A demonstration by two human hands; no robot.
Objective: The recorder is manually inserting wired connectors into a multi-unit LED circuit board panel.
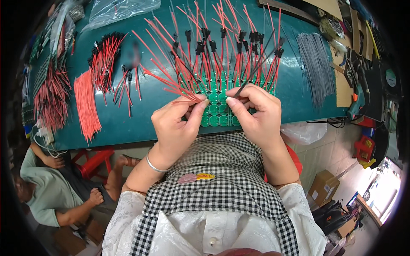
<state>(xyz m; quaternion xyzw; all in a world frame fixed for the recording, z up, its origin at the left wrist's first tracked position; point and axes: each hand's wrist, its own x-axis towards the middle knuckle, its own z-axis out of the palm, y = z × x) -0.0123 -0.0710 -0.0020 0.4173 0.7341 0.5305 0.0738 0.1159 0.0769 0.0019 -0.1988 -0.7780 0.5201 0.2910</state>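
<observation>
Thin red wires [164, 79] are pinched between the thumb and forefinger of my left hand [177, 121], fanning out to the upper left. In the closed fingers of my right hand [258, 113] are black wires [255, 68] that point up and to the right. Both hands are just above a panel of small round green circuit boards [214, 120] at the table's near edge. Red wires with black plug connectors [200, 47] stand up from the panel's far part. The wire ends at my fingertips are too small to make out.
On the green table [141, 109] lie a bundle of plain red wires [87, 106], red wires with black connectors [104, 59] and a dark grey wire bundle [316, 64]. A teal-handled tool [356, 104] is at the right. Another person [55, 187] sits at the lower left.
</observation>
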